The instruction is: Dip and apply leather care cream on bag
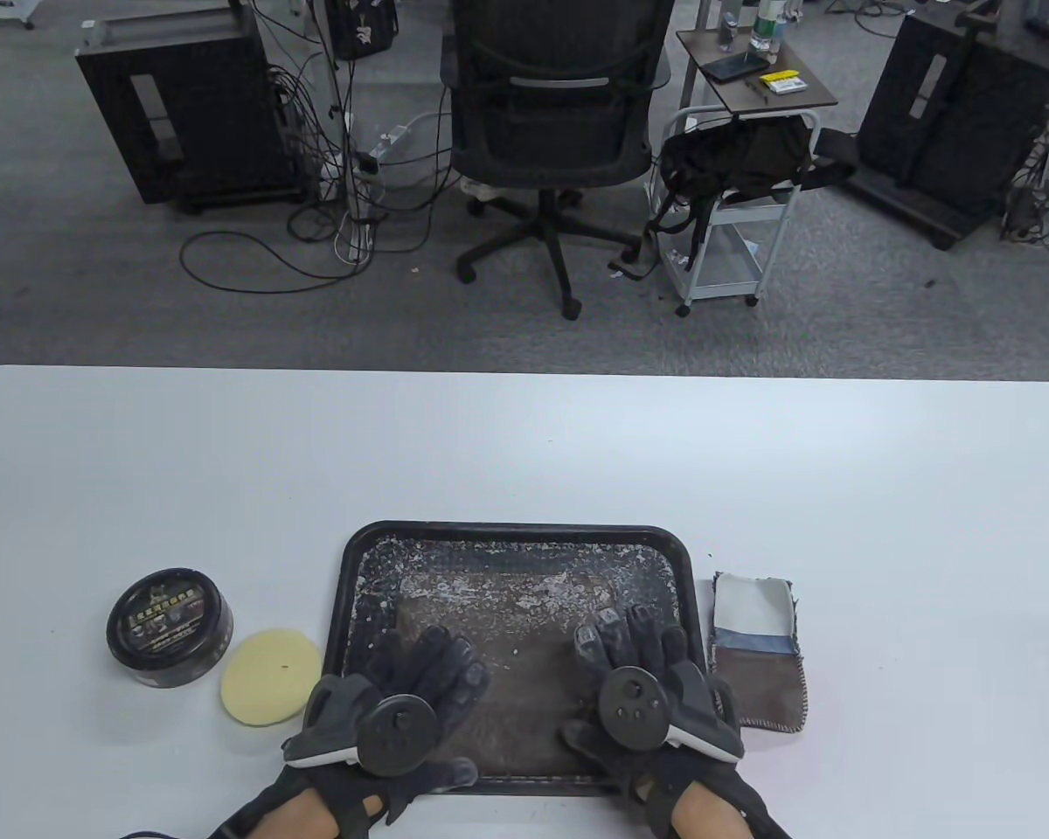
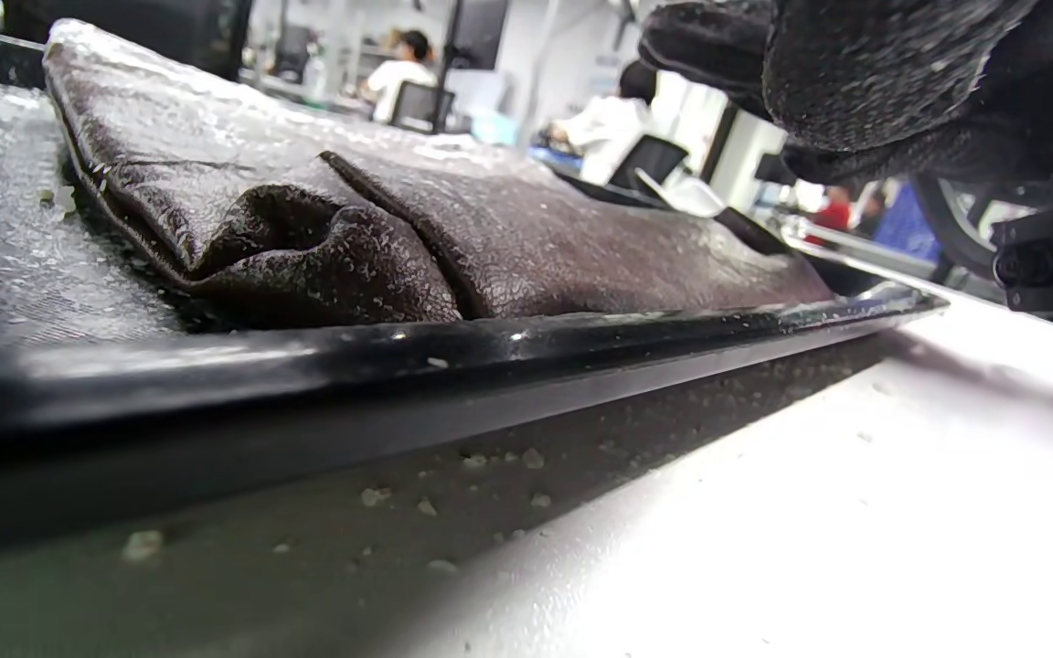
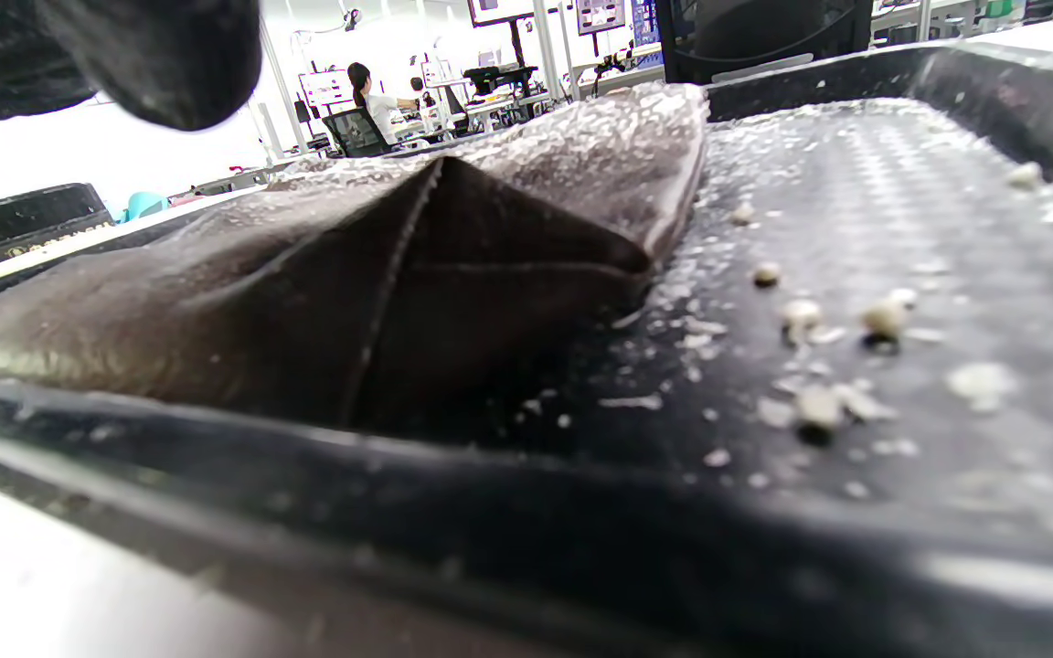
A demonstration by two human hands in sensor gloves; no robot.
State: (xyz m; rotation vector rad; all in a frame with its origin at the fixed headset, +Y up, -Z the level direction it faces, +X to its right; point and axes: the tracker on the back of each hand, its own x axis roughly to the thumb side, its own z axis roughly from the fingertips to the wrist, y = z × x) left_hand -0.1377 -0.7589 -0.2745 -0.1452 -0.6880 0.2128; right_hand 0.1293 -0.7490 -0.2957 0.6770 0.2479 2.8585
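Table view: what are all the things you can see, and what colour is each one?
Table: one, white, fills the lower half of the view.
Tray: one, black, flecked with pale crumbs, at the near middle of the table.
Bag: one, dark brown leather, lying flat in the tray.
Cream tin: one, black, round, lid on, left of the tray.
Sponge pad: one, pale yellow, round, between the tin and the tray.
Cloth: one, white, blue and brown, right of the tray.
Office chair: one, black, on the grey floor beyond the table.
Cart: one, white, holding a black backpack, right of the chair.
Left hand: black glove, over the bag.
Right hand: black glove, over the bag.
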